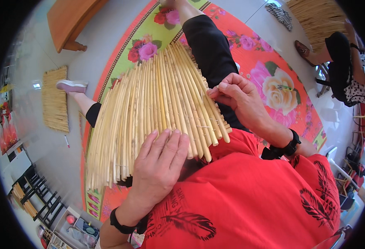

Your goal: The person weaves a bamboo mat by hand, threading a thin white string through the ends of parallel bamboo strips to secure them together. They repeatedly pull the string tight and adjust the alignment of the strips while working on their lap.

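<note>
A mat of straw-coloured stalks point(149, 95), laid side by side and fanned out, lies across my lap and legs. Short pale stitches of thread point(203, 126) cross the stalks near their lower right ends. My left hand point(159, 164) rests flat on the lower ends, fingers stretched out and holding nothing. By the mat's right edge, my right hand point(240, 97) is pinched, thumb against forefinger, on what looks like a fine thread; its course past the fingertips is hard to make out. More stalk ends show beneath the right edge.
Under my legs lies a red and green floral floor mat point(274, 79). A smaller stalk mat point(55, 99) and a pen point(67, 141) lie on the floor at left. A wooden table point(72, 20) stands far left. Another person point(359, 79) sits at right by a stalk mat point(317, 20).
</note>
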`<state>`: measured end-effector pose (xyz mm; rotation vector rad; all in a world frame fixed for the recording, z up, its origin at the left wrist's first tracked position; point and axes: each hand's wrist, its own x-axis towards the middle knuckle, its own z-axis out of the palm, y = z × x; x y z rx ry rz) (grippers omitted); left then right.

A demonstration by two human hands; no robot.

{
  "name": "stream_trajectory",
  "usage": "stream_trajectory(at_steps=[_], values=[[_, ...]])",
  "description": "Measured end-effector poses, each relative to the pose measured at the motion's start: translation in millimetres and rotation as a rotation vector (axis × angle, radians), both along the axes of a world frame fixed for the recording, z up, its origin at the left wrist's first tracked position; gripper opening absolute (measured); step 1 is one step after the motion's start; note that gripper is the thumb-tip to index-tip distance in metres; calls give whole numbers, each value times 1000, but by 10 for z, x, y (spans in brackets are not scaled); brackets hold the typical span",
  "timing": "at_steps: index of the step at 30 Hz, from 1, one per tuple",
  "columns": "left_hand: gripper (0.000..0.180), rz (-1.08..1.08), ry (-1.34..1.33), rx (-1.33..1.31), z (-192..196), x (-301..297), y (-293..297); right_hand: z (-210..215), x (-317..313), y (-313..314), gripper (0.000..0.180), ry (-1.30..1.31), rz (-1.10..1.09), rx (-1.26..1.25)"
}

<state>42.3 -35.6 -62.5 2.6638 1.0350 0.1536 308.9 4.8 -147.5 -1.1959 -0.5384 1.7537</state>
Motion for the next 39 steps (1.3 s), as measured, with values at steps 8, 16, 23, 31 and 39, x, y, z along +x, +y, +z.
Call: stream_trajectory(at_steps=[8,16,23,31,39], values=[[39,-67,-42,-40,46,-201,12,193,-169,-43,12,-71,129,-1],[40,138,-182,-216,151,-411,-83,147,-247,59,12,-39,105,20],[35,468,-438,-753,82,-564,-15,-39,-135,-103,13,-90,182,-71],[19,162,-283,-770,-239,-472,188,239,-55,-47,10,-667,566,380],[19,393,-294,-1027,-126,-352,243,196,-284,-87,8,-318,835,783]])
